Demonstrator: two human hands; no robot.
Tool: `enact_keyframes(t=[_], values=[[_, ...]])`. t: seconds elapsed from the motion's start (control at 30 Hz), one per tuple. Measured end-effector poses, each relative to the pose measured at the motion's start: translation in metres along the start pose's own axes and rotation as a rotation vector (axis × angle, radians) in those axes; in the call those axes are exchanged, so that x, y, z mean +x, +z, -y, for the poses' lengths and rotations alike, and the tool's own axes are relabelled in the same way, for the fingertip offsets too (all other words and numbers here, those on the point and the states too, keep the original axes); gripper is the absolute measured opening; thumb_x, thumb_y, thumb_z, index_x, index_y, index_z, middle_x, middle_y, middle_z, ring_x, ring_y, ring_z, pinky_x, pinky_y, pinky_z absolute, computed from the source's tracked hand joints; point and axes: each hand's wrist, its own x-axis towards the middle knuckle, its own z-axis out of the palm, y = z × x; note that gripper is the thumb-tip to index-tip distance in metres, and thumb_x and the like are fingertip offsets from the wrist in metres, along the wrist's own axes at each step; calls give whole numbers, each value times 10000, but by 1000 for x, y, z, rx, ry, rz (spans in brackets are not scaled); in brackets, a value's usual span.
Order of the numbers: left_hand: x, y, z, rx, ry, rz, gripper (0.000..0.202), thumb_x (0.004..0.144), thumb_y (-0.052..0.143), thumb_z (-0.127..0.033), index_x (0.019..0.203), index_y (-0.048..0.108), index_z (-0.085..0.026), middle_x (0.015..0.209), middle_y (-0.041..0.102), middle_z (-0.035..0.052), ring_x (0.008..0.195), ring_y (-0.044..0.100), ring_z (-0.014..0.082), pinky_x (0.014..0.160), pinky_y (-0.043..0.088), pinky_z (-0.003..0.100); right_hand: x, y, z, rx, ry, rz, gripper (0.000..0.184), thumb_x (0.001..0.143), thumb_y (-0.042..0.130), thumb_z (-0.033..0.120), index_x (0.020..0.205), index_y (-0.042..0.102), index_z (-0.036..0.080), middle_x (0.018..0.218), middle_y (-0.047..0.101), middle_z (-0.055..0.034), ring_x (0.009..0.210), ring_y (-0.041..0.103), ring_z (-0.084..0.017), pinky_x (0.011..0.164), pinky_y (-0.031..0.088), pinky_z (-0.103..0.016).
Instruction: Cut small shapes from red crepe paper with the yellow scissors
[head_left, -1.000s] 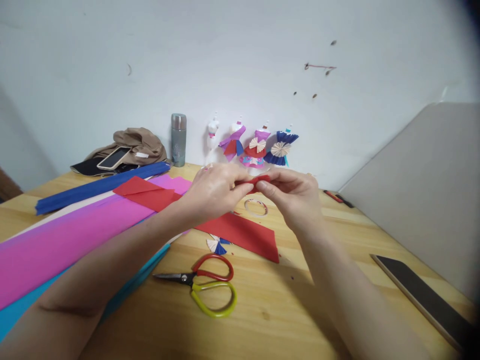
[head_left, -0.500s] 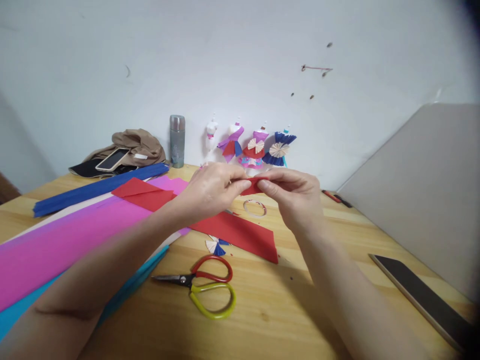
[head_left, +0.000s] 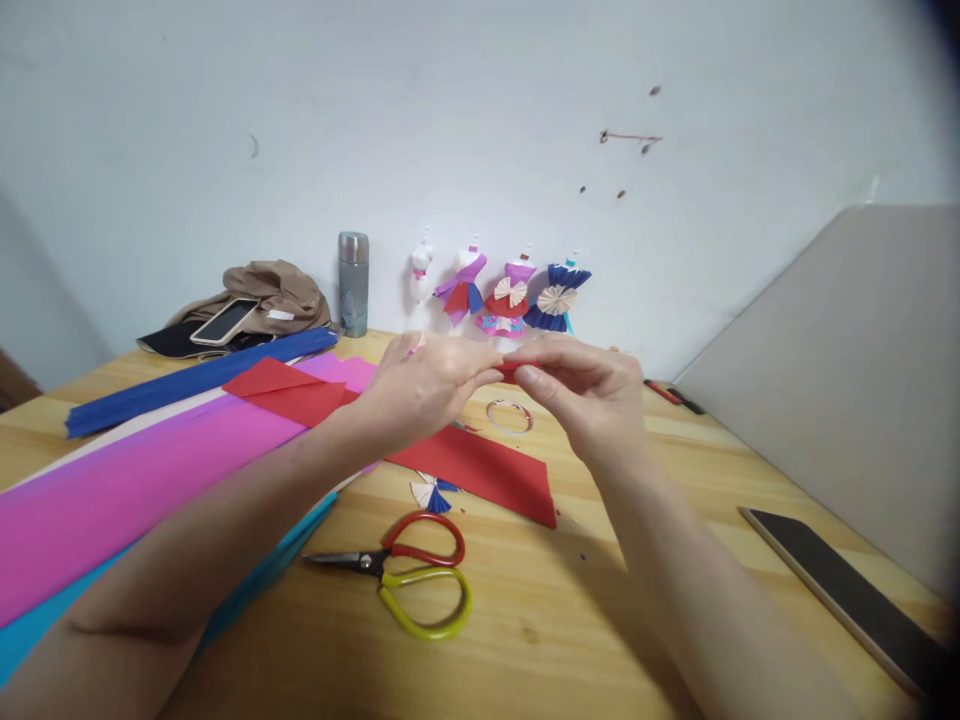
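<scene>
Between the fingertips of both hands is a small piece of red paper (head_left: 510, 371), mostly covered by the fingers. My left hand (head_left: 435, 378) pinches its left end, and my right hand (head_left: 589, 385) pinches the right end between thumb and fingers. Below them a larger red paper strip (head_left: 487, 465) lies on the table, partly behind my left forearm. A ring-shaped roll of tape (head_left: 510, 416) rests just under the hands. Nearer to me lie scissors (head_left: 405, 572) with one red and one yellow-green handle, beside a small blue and cream pleated fan (head_left: 430, 495).
Pink (head_left: 172, 475), blue (head_left: 202, 375) and turquoise paper (head_left: 277, 560) spread across the left. Along the wall stand several small dress-form figures (head_left: 510, 295) in paper and a grey flask (head_left: 353, 285). A brown cloth (head_left: 281, 295) lies back left, a phone (head_left: 840, 595) at right.
The red paper between my fingers now shows as a thinner strip. My left hand has turned slightly, its thumb closer to the fingers.
</scene>
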Motion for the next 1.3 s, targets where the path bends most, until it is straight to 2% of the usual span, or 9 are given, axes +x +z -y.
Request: enact_keyframes(t=[0.1,0.2,0.33,0.5,0.6,0.73,0.87,1.07,1.3], values=[[-1,0,3,246,104,31,196,913,599,-272,994,776,-248,930,797,44,844,731,222,752,516,304,-1,1,1,-30,-57,-22,79,824,726,194,783,771,243,732,739,-22,696,666,-193,665,538,-348],[-1,-3,2,344,148,49,249,954,544,-278,1049,769,-227,967,798,65,873,738,231,734,519,307,-1,0,0,-25,-102,-3,101,833,714,176,855,769,259,797,742,-22,748,671,-198,709,533,-359],[-1,-6,-1,339,106,83,250,956,542,-244,1046,772,-204,951,795,66,854,732,219,733,513,299,-2,-2,-2,-27,-143,60,174,813,749,173,954,764,274,878,744,-25,824,676,-210,767,524,-373],[-1,-5,-4,323,129,89,230,937,565,-228,1010,781,-194,913,791,73,827,716,214,705,492,292,-1,-1,1,-42,-150,40,88,831,732,162,838,760,246,804,746,-23,757,676,-197,716,518,-356],[-1,-5,-6,230,115,106,231,933,556,-211,965,785,-206,898,792,53,811,707,183,702,485,268,-1,-1,5,-45,-105,20,125,853,702,188,742,730,239,722,720,-10,687,652,-186,669,506,-343],[-1,-6,-6,47,20,117,198,890,581,-170,859,776,-191,807,774,17,742,685,142,681,483,236,-1,1,3,64,92,39,185,861,704,326,691,699,254,596,632,18,555,569,-159,545,461,-313],[2,-5,-6,-195,-164,147,154,841,613,-175,752,737,-155,694,730,18,667,668,132,642,510,223,0,3,1,160,216,38,152,812,726,328,683,720,248,582,635,18,529,541,-147,482,432,-286],[8,-8,-8,-554,-479,335,156,818,606,-168,696,694,-127,639,691,26,550,666,121,560,533,215,1,3,5,-8,167,25,120,793,705,272,693,749,223,584,681,5,509,542,-143,482,425,-282],[6,-6,-6,-543,-474,321,227,829,636,-227,623,676,-141,529,630,15,504,607,104,515,483,197,-1,4,3,-111,80,57,154,819,714,315,705,755,220,647,722,-11,583,611,-164,563,474,-304]])
